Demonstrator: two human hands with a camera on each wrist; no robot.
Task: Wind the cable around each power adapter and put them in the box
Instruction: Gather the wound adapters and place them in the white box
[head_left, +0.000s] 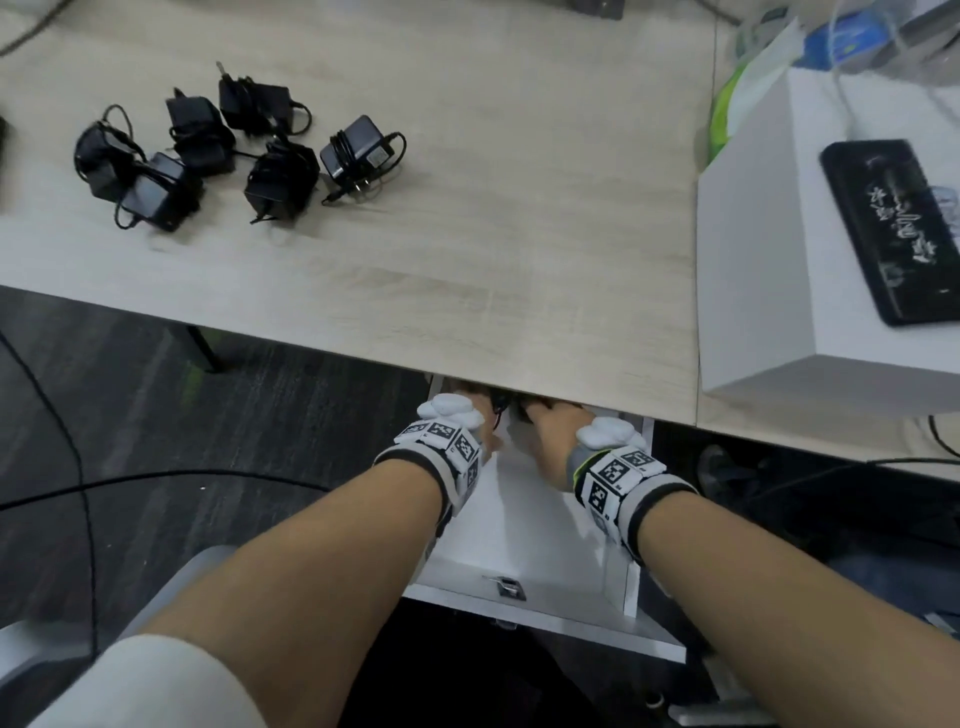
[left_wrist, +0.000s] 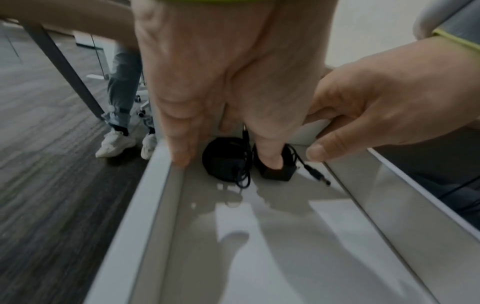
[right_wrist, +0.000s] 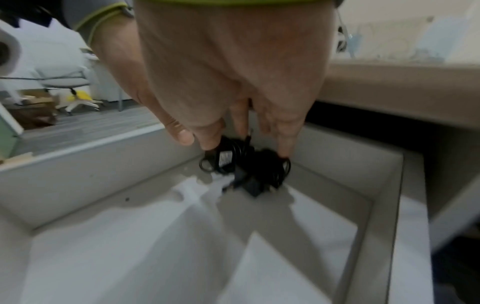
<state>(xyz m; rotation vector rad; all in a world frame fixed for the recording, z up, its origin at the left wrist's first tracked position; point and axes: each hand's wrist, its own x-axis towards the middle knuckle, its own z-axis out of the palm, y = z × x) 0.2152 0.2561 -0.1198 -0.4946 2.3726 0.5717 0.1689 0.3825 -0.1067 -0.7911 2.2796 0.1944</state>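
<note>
Both of your hands reach into the far end of the white box (head_left: 524, 551), a drawer-like tray sitting below the near edge of the worktop (head_left: 467, 249). Your left hand (left_wrist: 228, 82) points down with its fingers straight, one fingertip pressing on the right-hand power adapter (left_wrist: 275, 166), another touching the left wall of the box. Beside that adapter lies a second one (left_wrist: 226, 162), its cable wound around it, and a barrel plug (left_wrist: 317, 179) trails out to the right on the box floor. Your right hand (right_wrist: 233, 72) has its fingers around the two adapters at the far corner, though the blur leaves it unclear whether it grips them. On the worktop, far left, six more wound adapters (head_left: 218, 156) lie in a loose cluster. To the right, a black phone (head_left: 904, 228) rests on a white carton (head_left: 769, 291).
</note>
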